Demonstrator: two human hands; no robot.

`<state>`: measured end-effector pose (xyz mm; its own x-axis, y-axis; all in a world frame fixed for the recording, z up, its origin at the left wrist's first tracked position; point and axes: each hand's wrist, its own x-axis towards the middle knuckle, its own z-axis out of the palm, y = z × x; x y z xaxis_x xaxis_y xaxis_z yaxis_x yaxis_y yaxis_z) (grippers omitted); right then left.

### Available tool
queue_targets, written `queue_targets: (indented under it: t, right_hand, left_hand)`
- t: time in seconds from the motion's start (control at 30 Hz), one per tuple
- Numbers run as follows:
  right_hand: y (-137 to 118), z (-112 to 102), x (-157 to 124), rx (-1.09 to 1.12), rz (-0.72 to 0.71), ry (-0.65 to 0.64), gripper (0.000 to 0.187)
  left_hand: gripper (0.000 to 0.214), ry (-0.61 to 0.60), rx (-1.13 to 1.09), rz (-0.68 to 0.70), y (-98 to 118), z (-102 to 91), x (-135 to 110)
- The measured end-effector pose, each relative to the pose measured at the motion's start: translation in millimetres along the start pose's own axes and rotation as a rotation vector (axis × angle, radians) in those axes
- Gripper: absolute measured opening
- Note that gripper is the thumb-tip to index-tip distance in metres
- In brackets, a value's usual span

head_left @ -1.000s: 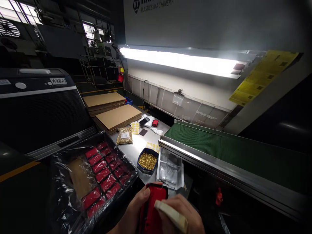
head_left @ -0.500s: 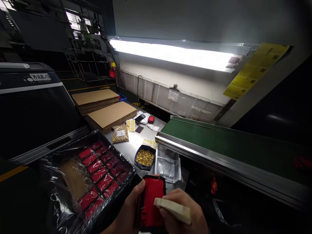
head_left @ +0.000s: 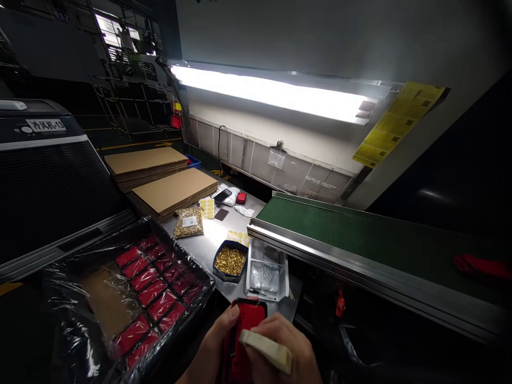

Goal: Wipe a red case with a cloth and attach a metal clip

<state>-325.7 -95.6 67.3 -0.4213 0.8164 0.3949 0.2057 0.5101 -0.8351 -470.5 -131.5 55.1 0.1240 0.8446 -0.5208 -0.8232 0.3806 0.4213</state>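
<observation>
Left hand curled in a grip, right hand apparently pinching, both close together low in view

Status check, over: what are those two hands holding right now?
Left hand grips red plastic part. Right hand presses a pale flat block against it. Nothing between them; tray of red parts sits left.

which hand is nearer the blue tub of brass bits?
Left. The left hand grips the red part on its left side, just below the blue tub. The right hand, holding a beige block, sits farther right.
</observation>
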Motion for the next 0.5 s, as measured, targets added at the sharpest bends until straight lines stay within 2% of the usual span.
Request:
queue_targets:
  t: [0.07,0.13,0.2,0.23,0.3,0.33,0.37,0.43,0.5]
  right_hand:
    - [-2.3,-1.7,1.4,0.043,0.013,0.048,0.006]
    - [0.0,-10.0,-2.4,0.044,0.068,0.160,0.008]
    - [13.9,-21.5,-16.1,0.015,0.221,0.288,0.014]
    - [27.0,-26.4,-27.3,0.001,0.355,0.336,0.022]
    - [66.0,-31.2,-56.3,-0.001,0.674,0.383,0.043]
    - [90.8,-30.2,-72.7,-0.014,0.877,0.425,0.050]
    - [117.4,-26.7,-89.0,-0.012,0.980,0.413,0.054]
    - [170.4,-13.9,-116.7,0.089,1.039,0.338,0.052]
    - [215.5,3.0,-132.4,0.057,1.175,0.286,0.040]
  left_hand:
    - [0.051,0.006,0.001,-0.014,1.5,2.9,0.5]
    - [0.055,-0.013,-0.052,-0.022,5.6,6.0,0.0]
    - [0.057,-0.049,-0.107,-0.050,11.1,7.0,-0.3]
    - [0.058,-0.072,-0.126,-0.063,13.9,6.0,0.2]
    - [0.059,-0.129,-0.159,-0.090,18.5,0.9,3.0]
    - [0.060,-0.162,-0.179,-0.099,20.3,-2.8,5.1]
    - [0.061,-0.195,-0.198,-0.100,21.9,-6.7,7.5]
    - [0.064,-0.236,-0.227,-0.095,24.6,-14.2,12.2]
    - [0.065,-0.234,-0.241,-0.086,28.0,-19.9,15.4]
